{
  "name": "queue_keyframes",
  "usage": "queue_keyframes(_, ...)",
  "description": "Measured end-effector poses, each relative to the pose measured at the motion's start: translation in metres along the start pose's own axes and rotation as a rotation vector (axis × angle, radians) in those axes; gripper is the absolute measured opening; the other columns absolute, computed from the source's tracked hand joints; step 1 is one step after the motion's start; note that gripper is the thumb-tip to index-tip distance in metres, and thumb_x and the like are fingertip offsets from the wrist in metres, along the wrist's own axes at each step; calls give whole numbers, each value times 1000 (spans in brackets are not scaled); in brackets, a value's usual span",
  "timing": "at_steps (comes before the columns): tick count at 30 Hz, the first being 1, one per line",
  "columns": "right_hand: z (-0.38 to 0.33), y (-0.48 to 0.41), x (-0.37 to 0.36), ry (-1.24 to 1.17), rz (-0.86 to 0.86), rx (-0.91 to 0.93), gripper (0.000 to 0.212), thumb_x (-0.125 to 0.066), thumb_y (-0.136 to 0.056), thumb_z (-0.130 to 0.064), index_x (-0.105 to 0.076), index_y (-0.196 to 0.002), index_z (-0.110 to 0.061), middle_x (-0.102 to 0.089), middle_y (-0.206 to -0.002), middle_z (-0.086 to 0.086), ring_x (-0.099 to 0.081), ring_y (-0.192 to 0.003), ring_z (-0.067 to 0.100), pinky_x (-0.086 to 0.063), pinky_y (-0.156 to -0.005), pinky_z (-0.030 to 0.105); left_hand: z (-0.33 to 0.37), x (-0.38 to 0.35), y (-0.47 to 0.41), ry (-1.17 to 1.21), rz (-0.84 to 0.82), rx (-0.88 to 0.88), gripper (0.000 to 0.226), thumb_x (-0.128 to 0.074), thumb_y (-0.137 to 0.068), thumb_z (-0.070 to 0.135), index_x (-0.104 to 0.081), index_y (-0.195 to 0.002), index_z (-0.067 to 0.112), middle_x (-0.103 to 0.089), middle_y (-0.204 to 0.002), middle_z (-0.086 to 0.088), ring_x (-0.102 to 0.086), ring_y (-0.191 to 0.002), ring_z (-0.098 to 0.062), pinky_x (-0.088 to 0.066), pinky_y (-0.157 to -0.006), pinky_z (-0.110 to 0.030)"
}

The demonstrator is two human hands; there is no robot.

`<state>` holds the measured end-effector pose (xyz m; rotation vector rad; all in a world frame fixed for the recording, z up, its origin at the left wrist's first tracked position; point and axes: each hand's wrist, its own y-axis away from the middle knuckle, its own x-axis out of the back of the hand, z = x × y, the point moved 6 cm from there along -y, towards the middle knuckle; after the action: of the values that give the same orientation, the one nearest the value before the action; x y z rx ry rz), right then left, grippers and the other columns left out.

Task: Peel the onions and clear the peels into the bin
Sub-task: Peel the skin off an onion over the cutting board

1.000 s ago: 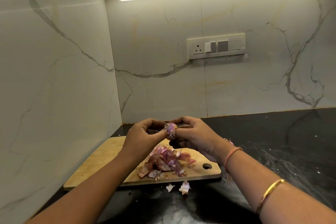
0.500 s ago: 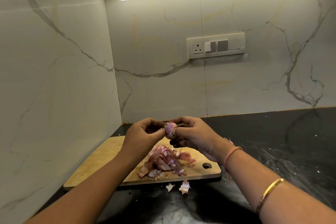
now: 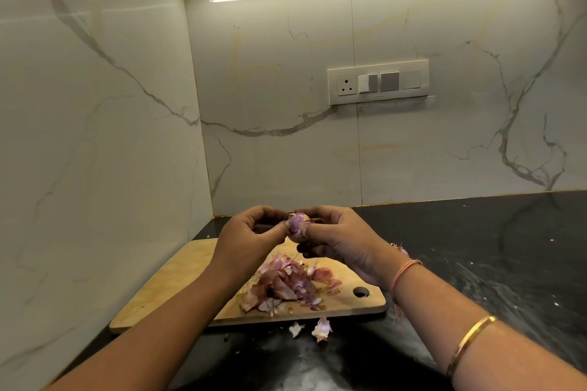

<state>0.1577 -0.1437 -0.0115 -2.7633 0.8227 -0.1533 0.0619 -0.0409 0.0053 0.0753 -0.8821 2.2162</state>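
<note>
Hands meet above the far edge of a wooden chopping board, a small purple onion caught between them. Her left hand pinches it with curled fingers and thumb; the right hand curls round its other side, thumb pressed to the skin. Onion peels lie heaped on the board beneath, and two pale scraps sit on the black countertop just off its near edge.
</note>
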Motion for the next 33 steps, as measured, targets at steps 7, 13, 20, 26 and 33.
queue_keyframes(7,-2,2,-1,79,-5,24,29,-63,-82,3,-63,-107,-13,-66,-99,14,-64,-73,19,-56,-71,28,-1,3,-1,6,40,30,12,-68,-79,9,-67,-73,19,-67,-73,1,-65,-67,-10,-55,-63,-18)
queue_keyframes(13,-1,1,-1,82,-8,24,33,-63,-82,3,-63,-113,-10,-66,-99,13,-64,-72,18,-57,-71,28,-3,3,-2,26,42,49,13,-67,-80,7,-67,-72,17,-68,-74,-4,-66,-71,-17,-57,-62,-22)
queue_keyframes(20,2,0,-4,126,-21,24,35,-65,-81,1,-64,-114,-11,-64,-95,11,-59,-72,15,-52,-69,27,5,3,-1,-203,62,-89,17,-67,-78,8,-65,-70,22,-65,-67,9,-60,-60,4,-44,-54,-5)
queue_keyframes(26,1,1,-4,119,-24,10,30,-67,-82,-2,-62,-109,-12,-64,-93,10,-59,-67,13,-49,-64,25,4,3,-2,-215,64,-89,17,-64,-81,8,-62,-72,23,-64,-69,9,-61,-65,-3,-44,-54,-4)
queue_keyframes(33,0,1,-3,69,-16,-12,23,-63,-82,-1,-58,-104,-8,-62,-87,8,-56,-63,16,-46,-58,25,-3,6,-5,-238,77,-67,6,-62,-83,12,-64,-81,16,-64,-73,5,-64,-73,-12,-48,-62,-14)
